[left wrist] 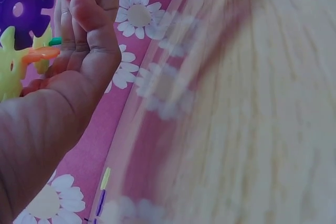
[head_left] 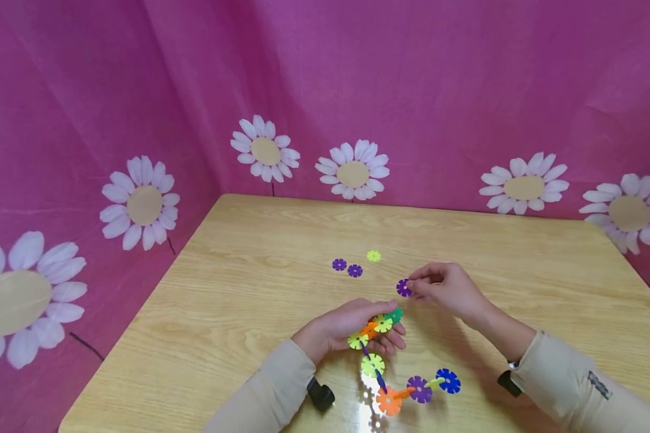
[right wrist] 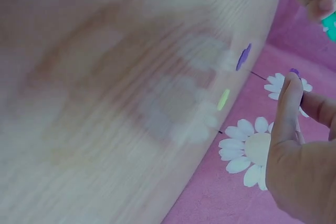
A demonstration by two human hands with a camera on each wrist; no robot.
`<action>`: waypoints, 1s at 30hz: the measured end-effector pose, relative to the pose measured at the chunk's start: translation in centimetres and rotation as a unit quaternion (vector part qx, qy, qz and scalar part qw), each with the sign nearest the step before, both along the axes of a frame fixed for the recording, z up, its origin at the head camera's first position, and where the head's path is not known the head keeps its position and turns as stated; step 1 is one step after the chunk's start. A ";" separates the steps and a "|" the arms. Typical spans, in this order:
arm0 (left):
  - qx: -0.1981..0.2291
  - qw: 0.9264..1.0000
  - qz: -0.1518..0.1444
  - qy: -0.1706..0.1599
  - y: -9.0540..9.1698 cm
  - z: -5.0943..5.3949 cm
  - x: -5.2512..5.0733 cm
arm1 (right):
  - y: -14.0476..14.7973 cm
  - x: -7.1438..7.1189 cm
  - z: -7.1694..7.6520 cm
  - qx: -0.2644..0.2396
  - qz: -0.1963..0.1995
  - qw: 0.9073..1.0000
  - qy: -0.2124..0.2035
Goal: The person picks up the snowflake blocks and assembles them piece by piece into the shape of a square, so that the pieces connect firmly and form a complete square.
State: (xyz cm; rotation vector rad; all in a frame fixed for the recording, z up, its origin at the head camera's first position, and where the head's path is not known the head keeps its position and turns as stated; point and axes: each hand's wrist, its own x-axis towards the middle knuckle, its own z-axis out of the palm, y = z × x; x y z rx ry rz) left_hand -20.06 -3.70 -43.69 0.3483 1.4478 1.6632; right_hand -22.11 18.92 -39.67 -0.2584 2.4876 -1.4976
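Observation:
A chain of notched plastic discs hangs from my left hand (head_left: 346, 323), which pinches it near the green disc (head_left: 395, 315) at its upper end. Yellow, orange and purple discs follow down the chain, then it bends right to a blue disc (head_left: 448, 381). To the right and slightly farther off, my right hand (head_left: 455, 293) pinches a single purple disc (head_left: 402, 287) between thumb and fingertips. That disc is apart from the green one. In the right wrist view, only a sliver of the purple disc (right wrist: 294, 71) shows past the thumb.
Two loose purple discs (head_left: 354, 270) and a yellow disc (head_left: 374, 256) lie beyond the hands on the wooden table (head_left: 238, 270). Pink fabric (head_left: 411, 78) printed with white daisies stands along the table's back and left edges.

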 end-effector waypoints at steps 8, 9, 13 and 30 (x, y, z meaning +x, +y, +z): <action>0.004 1.000 0.004 0.003 0.2 0.0 0.0 | 0.4 1.6 0.1 -0.057 0.006 0.997 -0.044; 0.005 1.000 0.006 0.003 0.3 0.0 0.0 | 0.4 1.8 0.2 -0.064 0.006 0.997 -0.048; 0.007 1.000 0.015 0.004 0.4 -0.1 0.0 | 0.4 2.5 0.4 -0.084 0.007 0.995 -0.061; 0.018 1.000 -0.002 0.016 1.0 0.2 0.1 | 0.3 3.9 0.6 -0.111 0.021 0.990 -0.080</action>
